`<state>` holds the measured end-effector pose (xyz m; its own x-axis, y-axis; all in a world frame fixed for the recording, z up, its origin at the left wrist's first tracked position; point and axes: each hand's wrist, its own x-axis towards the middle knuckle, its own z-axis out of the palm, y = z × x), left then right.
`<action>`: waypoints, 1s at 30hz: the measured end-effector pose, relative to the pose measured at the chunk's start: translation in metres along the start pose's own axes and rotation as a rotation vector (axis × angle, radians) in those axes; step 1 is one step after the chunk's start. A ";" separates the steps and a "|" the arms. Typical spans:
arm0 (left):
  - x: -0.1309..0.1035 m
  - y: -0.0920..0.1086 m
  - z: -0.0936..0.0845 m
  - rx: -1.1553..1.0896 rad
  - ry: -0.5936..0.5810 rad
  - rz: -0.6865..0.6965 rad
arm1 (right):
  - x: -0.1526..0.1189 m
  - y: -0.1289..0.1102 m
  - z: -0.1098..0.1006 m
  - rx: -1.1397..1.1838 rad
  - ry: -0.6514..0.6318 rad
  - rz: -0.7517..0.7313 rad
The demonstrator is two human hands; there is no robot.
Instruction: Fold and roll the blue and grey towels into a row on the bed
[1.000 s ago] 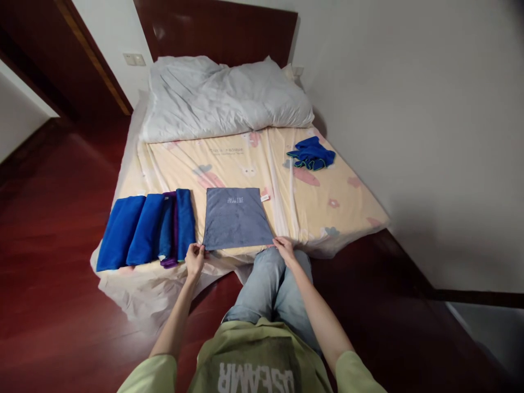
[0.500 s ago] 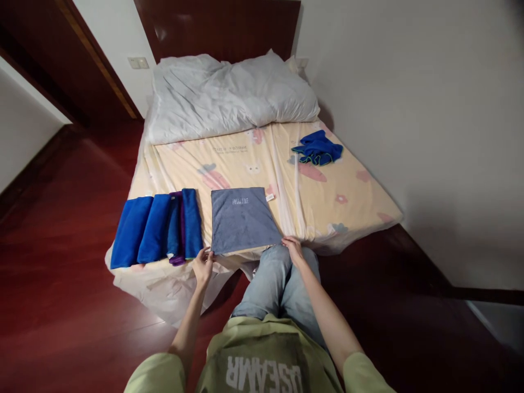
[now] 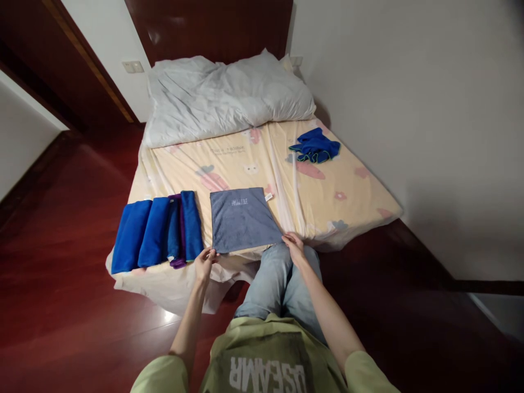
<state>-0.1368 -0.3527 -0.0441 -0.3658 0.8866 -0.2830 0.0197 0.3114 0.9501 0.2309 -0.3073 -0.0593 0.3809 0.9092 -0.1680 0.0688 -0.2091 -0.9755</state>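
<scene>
On bed, grey towel (image 3: 242, 219) flat, label end twd pillow.

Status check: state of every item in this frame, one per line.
grey towel: spread flat on the bed, near corners pinched
left hand: gripping the towel's near left corner
right hand: gripping the towel's near right corner
folded blue towels: lying side by side in a row, left of the grey towel
crumpled blue cloth: unfolded, bunched up near the wall
duvet: heaped at the head of the bed
bed sheet: spread out, wrinkled
</scene>
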 end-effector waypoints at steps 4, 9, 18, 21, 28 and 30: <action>-0.006 0.003 -0.004 0.012 -0.040 0.019 | 0.001 0.006 -0.001 -0.044 0.027 0.012; -0.011 -0.008 -0.010 0.141 -0.105 0.017 | 0.002 0.009 0.002 -0.057 0.005 0.037; 0.047 0.027 -0.003 0.635 -0.125 0.079 | -0.005 0.018 0.011 -0.196 0.020 -0.126; 0.086 0.053 0.012 0.605 -0.116 -0.002 | -0.014 0.018 0.017 -0.313 0.074 -0.162; 0.172 0.078 0.048 0.577 -0.055 -0.086 | -0.018 0.021 0.026 -0.578 0.128 -0.298; 0.191 0.080 0.054 0.607 -0.026 -0.026 | -0.017 0.021 0.027 -0.651 0.117 -0.325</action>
<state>-0.1551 -0.1399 -0.0288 -0.3504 0.8820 -0.3151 0.5407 0.4652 0.7008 0.2008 -0.3177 -0.0808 0.3412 0.9250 0.1673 0.7147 -0.1397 -0.6854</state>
